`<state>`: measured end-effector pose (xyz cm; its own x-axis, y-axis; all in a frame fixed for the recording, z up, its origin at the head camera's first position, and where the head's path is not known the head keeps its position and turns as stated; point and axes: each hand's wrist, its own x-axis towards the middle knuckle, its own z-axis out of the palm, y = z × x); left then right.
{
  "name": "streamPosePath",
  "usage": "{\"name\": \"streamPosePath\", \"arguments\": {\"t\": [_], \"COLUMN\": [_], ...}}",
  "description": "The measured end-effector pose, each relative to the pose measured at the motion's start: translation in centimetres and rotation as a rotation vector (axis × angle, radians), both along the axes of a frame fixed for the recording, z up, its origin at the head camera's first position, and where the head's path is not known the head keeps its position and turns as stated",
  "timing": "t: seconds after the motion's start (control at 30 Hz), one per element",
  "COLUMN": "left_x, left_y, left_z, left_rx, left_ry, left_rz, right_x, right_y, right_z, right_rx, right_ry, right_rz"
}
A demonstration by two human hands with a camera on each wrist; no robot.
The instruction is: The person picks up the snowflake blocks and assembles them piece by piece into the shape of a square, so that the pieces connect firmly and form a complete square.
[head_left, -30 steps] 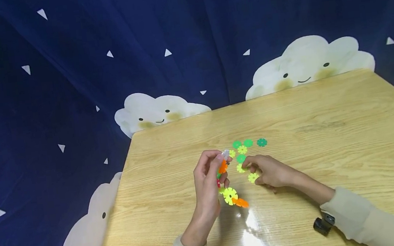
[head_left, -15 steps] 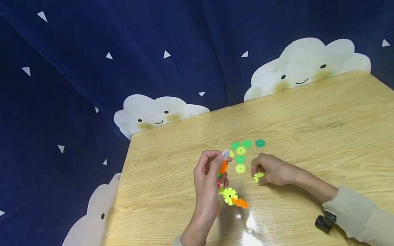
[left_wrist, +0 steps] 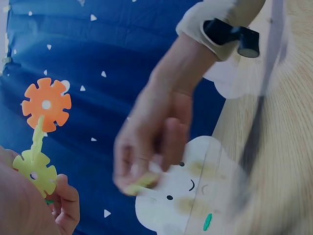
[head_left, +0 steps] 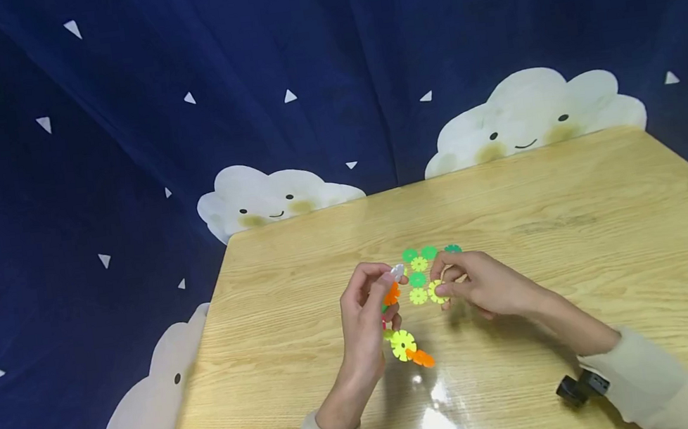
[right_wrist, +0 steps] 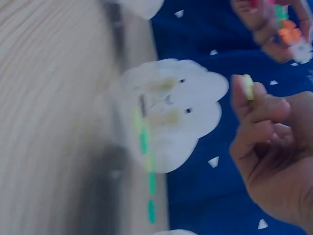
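My left hand [head_left: 364,311] grips a chain of interlocked snowflake discs above the table. At its top is a white disc [head_left: 397,272], with an orange disc [head_left: 391,294] below it. A yellow disc [head_left: 403,345] and an orange end disc [head_left: 423,358] hang at the bottom; the left wrist view shows them as the yellow disc [left_wrist: 35,172] and orange disc [left_wrist: 46,104]. Some middle pieces are hidden by the fingers. My right hand [head_left: 486,283] pinches a loose yellow snowflake disc [head_left: 436,292] between thumb and fingers, a short way right of the chain.
Several loose discs lie on the wooden table [head_left: 542,220] behind the hands, among them a green disc [head_left: 417,280], a yellow disc [head_left: 418,296] and a dark green disc [head_left: 453,249]. A blue curtain [head_left: 300,49] with white clouds stands behind the table.
My right hand has picked the nearest yellow disc off the table, then lifted it and brought it a little forward and left. The left hand and its chain have stayed nearly still.
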<state>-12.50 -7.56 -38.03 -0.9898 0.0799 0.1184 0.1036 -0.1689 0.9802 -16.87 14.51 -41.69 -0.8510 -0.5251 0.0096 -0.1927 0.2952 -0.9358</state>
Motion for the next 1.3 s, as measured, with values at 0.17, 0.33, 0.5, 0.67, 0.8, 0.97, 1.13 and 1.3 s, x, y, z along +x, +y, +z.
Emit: {"name": "streamPosePath", "arguments": {"t": [0.17, 0.33, 0.5, 0.67, 0.8, 0.97, 1.13, 1.3], "left_x": [0.1, 0.2, 0.3, 0.4, 0.5, 0.4, 0.4, 0.4], "left_y": [0.2, 0.3, 0.2, 0.3, 0.3, 0.4, 0.4, 0.3], "left_z": [0.1, 0.1, 0.1, 0.0, -0.1, -0.1, -0.2, -0.1], "left_rx": [0.003, -0.009, -0.031, -0.048, -0.058, -0.077, -0.065, -0.065], "left_ry": [-0.021, -0.021, 0.005, 0.04, 0.06, 0.065, 0.075, 0.083], "left_rz": [0.002, -0.003, -0.007, -0.033, -0.058, -0.064, -0.064, -0.063], "right_x": [1.0, 1.7, 2.0, 2.1, 2.3, 2.6, 2.8, 3.0], "right_y": [-0.6, -1.3, -2.1, -2.8, -3.2, -3.4, -3.7, -4.0], "right_z": [2.3, 3.2, 3.6, 3.9, 4.1, 4.2, 4.2, 4.2], "right_rx": [-0.216, -0.395, -0.49, -0.514, -0.5, -0.462, -0.447, -0.451], "right_ry": [0.089, 0.206, 0.241, 0.261, 0.276, 0.281, 0.284, 0.273], "right_rz": [-0.08, -0.125, -0.157, -0.193, -0.228, -0.264, -0.279, -0.297]}}
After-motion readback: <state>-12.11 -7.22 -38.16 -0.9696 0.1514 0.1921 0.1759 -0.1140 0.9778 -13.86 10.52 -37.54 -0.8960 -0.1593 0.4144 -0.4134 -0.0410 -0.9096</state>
